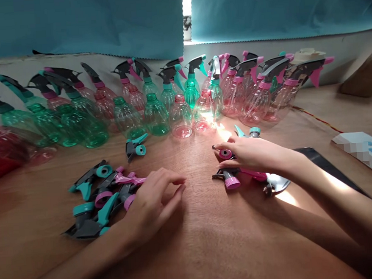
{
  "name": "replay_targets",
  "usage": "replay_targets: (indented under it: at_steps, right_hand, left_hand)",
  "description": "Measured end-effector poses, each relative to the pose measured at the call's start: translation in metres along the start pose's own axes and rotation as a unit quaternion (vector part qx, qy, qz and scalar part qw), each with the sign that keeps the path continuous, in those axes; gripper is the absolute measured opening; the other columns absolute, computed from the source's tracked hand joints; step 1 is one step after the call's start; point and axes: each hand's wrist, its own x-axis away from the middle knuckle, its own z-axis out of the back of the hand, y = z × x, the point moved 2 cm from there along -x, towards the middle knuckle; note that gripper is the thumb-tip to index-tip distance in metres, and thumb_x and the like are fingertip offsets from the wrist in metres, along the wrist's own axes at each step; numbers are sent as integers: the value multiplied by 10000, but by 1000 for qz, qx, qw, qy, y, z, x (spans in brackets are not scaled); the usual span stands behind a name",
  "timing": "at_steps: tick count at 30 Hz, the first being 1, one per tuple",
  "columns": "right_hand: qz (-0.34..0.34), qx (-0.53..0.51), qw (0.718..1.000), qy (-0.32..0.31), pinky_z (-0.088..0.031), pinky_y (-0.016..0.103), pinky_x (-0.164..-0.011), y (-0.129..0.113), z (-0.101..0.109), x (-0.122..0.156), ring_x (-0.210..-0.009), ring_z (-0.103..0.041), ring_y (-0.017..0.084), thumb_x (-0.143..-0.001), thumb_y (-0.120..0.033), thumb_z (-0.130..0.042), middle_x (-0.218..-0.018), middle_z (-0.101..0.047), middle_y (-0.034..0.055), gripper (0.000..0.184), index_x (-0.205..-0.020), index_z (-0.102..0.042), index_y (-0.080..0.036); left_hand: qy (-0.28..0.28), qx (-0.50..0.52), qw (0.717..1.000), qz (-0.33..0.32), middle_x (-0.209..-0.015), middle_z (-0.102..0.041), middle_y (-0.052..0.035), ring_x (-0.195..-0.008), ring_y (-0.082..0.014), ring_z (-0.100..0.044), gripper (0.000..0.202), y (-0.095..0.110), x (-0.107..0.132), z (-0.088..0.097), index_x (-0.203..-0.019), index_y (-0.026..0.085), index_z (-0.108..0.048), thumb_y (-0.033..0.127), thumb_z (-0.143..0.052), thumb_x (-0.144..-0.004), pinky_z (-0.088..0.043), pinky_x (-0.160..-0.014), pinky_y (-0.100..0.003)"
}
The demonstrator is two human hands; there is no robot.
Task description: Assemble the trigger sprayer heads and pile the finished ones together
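**Sorting spray heads at the table.** My left hand (154,197) lies palm down on the wooden table (205,240), fingers loosely curled and holding nothing. Its outer edge touches a heap of spray heads (97,196) in grey, teal and pink that spreads away to its left.

My right hand (250,154) rests palm down over a smaller cluster. A pink spray head (225,153) sits between its forefinger and thumb, though I cannot tell whether I grip it or merely cover it. A second pink-collared head (231,181) lies just below the thumb. A teal head (248,131) lies just beyond the knuckles, and a lone teal and grey head (135,148) lies beyond my left fingertips.

Farther ahead of both hands stand topless bottles (180,118), pink and green, in front of a row of capped bottles (252,88).

As I judge it, the handling goes best one head at a time. I would pinch each by its round collar rather than its trigger, so the hooked levers do not drag their neighbours along. The idle hand could press down on the heap to keep it still.

No brand name or label can be read on any bottle or head. The white power strip (365,152), to the right of my right forearm, carries a blurred patch, and its markings are too small to make out.
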Motion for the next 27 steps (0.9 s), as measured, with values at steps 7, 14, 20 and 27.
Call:
replay_targets:
  at_steps: [7,14,20,27]
  right_hand:
    - [-65,34,996,47,-407,299,-549,-20,8,15,-799,-639,247,-848,-485,-530,-1046,-650,84,424,-1205,-572,-260]
    - [67,18,994,82,-399,322,-666,-70,-1,9,-884,-591,247,-829,-391,-597,-940,-650,88,216,-917,-670,-208]
    - [66,46,995,59,-334,350,-653,-42,-12,5,-770,-586,234,-811,-212,-566,-836,-668,79,90,-800,-655,-216]
    - [34,62,997,38,-315,322,-610,-28,-2,17,-762,-617,249,-708,-163,-629,-849,-682,75,132,-833,-669,-177]
  left_hand:
    - [-73,-167,974,133,-1043,-626,-62,-992,-270,-564,257,-62,-16,63,-1052,225,-580,394,-472,-891,-449,-857,-428]
    - [-87,-192,973,98,-1029,-580,-89,-1014,-314,-530,320,-133,-20,64,-1109,269,-599,399,-562,-819,-451,-857,-497]
    - [-101,-187,975,71,-869,-589,-58,-892,-290,-566,187,-147,-32,50,-898,239,-660,385,-589,-804,-472,-807,-454]
    - [-95,-156,981,63,-1000,-620,-48,-949,-254,-537,213,-88,-29,51,-1034,226,-621,321,-559,-855,-446,-836,-382]
